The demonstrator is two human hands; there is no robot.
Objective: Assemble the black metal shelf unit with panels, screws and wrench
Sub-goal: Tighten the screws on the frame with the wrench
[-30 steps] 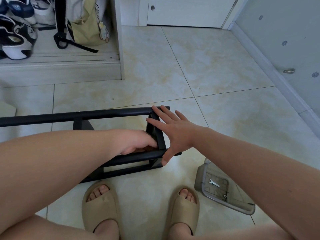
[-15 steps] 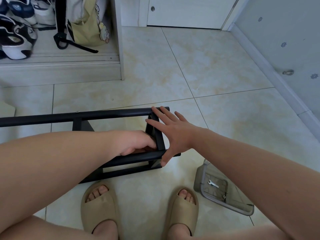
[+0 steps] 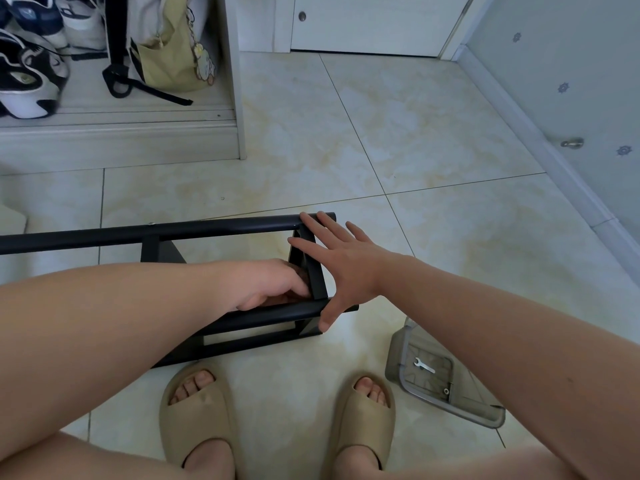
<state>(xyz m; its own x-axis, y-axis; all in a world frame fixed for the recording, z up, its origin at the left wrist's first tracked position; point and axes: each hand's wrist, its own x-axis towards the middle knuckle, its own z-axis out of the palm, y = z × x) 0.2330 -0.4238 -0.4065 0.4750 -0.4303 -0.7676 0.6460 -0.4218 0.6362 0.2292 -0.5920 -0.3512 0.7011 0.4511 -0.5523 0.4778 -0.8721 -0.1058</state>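
wrench (image 3: 424,365) in tray (image 3: 394,355), right of shelf frame (image 3: 225,228)

Soft, bright daylight fills the room. The glossy cream marbled floor tiles (image 3: 381,133) hold a pale sheen toward 1 o'clock. Faint shadows sit beneath the beige foam slippers (image 3: 195,410) at 6 o'clock. The black metal shelf frame (image 3: 221,227) is crisp. Wide-angle distortion bows the white skirting board (image 3: 543,157) at 3 o'clock; the black-and-white sneakers (image 3: 27,84) at 10 o'clock look smeared.

Tile floor (image 3: 415,133) w/ shelf frame (image 3: 207,230), tray (image 3: 394,351)
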